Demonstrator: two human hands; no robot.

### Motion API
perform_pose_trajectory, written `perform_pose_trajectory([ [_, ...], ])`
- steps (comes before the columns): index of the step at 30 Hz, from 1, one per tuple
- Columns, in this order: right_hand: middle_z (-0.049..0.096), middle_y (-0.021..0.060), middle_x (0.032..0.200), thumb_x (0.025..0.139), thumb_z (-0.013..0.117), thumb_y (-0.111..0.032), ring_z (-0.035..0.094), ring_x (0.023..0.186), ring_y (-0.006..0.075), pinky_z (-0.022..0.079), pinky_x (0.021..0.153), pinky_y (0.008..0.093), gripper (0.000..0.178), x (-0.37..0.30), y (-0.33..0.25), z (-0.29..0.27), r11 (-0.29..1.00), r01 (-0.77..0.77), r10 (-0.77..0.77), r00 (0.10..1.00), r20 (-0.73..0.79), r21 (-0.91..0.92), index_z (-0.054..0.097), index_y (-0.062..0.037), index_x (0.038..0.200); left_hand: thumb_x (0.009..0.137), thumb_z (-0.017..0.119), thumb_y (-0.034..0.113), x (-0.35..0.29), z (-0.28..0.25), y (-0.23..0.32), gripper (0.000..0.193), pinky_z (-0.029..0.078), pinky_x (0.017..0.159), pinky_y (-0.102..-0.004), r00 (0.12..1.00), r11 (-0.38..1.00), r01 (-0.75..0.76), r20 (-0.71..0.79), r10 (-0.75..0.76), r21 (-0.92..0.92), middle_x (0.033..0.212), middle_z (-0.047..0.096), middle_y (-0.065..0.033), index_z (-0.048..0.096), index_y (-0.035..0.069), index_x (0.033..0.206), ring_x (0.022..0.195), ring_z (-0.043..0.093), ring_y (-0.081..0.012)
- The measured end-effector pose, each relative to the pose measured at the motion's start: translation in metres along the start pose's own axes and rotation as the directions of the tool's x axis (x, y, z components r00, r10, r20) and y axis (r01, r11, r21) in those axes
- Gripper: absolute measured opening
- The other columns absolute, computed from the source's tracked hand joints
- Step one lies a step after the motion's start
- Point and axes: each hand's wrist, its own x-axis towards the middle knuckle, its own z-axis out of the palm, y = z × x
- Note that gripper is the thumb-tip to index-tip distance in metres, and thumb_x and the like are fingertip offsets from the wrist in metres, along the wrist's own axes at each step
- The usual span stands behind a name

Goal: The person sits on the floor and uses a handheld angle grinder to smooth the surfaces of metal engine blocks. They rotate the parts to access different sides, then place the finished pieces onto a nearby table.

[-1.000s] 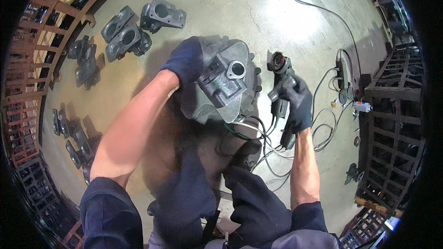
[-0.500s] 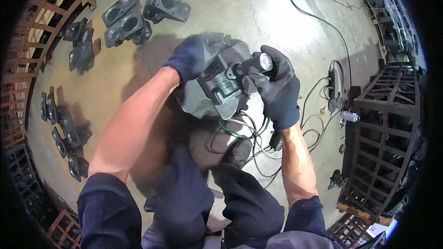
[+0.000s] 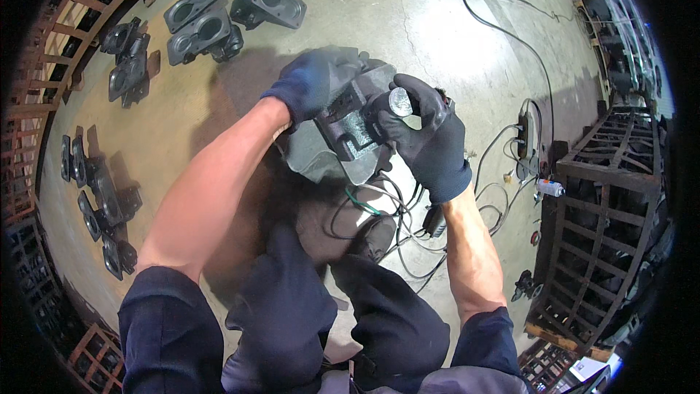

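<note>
A dark grey metal casting (image 3: pixel 356 135) with a squared, shiny recess and broad flanges is in front of me. My left hand (image 3: pixel 308 87), in a dark glove, is closed over its upper left edge; the fingertips are hidden behind the metal. My right hand (image 3: pixel 432 131), gloved as well, has its thumb and fingers around a short dark cylinder (image 3: pixel 399 103) with a bright round end. That cylinder stands at the casting's right side, beside the recess. Whether it is joined to the casting I cannot tell.
Several similar castings (image 3: pixel 197 38) lie on the floor at the far left, and more castings (image 3: pixel 102 193) at the left. Tangled cables (image 3: pixel 408 230) run near my feet toward a power strip (image 3: pixel 525 135). Dark metal cages (image 3: pixel 605 226) stand right, a wooden crate (image 3: pixel 95 0) left.
My right hand and the cylinder have shifted left, closer to the recess, and the cylinder's round end has turned. My left hand keeps its hold on the casting.
</note>
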Motion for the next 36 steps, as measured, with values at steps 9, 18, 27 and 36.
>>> perform_pose_trajectory([
  [9,0.072,0.0211,0.108,0.087,0.075,-0.019,0.071,0.1,0.0378,0.057,0.086,0.041,0.038,0.008,-0.006,-0.009,0.999,0.015,-0.011,0.995,0.101,-0.035,0.066,-0.0034,0.12,0.097,0.056,0.033,0.002,0.003,-0.004,0.034,0.049,0.086,-0.0436,0.998,0.999,-0.046,-0.034,0.046,-0.015,0.102,0.071,-0.0218,0.07,0.004,0.108,0.094,0.067,-0.0371],
  [18,0.072,0.004,0.087,0.09,0.075,-0.018,0.066,0.077,0.0153,0.054,0.071,0.0312,0.021,0.023,-0.035,0.015,0.894,-0.282,0.297,0.955,0.011,0.349,0.071,-0.0012,0.102,0.095,0.056,0.03,-0.004,0.002,-0.006,0.032,0.049,0.089,-0.0416,0.992,0.994,-0.096,-0.083,0.092,-0.052,0.103,0.071,-0.0199,0.071,0.006,0.11,0.095,0.067,-0.034],
  [27,0.06,-0.0022,0.065,0.093,0.073,-0.025,0.052,0.059,0.0064,0.042,0.056,0.0243,0.028,0.04,-0.016,0.026,0.634,-0.451,0.499,0.859,0.113,0.628,0.065,-0.0069,0.074,0.1,0.06,0.026,0.001,-0.002,-0.005,0.033,0.052,0.089,-0.0367,0.999,0.999,0.018,0.042,-0.016,-0.044,0.11,0.073,-0.016,0.067,0.001,0.12,0.094,0.068,-0.0216],
  [36,0.061,-0.0052,0.068,0.089,0.076,-0.018,0.049,0.061,0.003,0.04,0.053,0.0225,0.019,0.04,-0.004,0.023,0.699,-0.397,0.397,0.907,0.138,0.595,0.071,-0.0033,0.078,0.096,0.055,0.03,0.003,0.005,-0.008,0.034,0.052,0.084,-0.0433,0.993,0.995,-0.1,-0.06,0.099,-0.021,0.099,0.072,-0.0206,0.071,0.006,0.113,0.09,0.069,-0.0382],
])
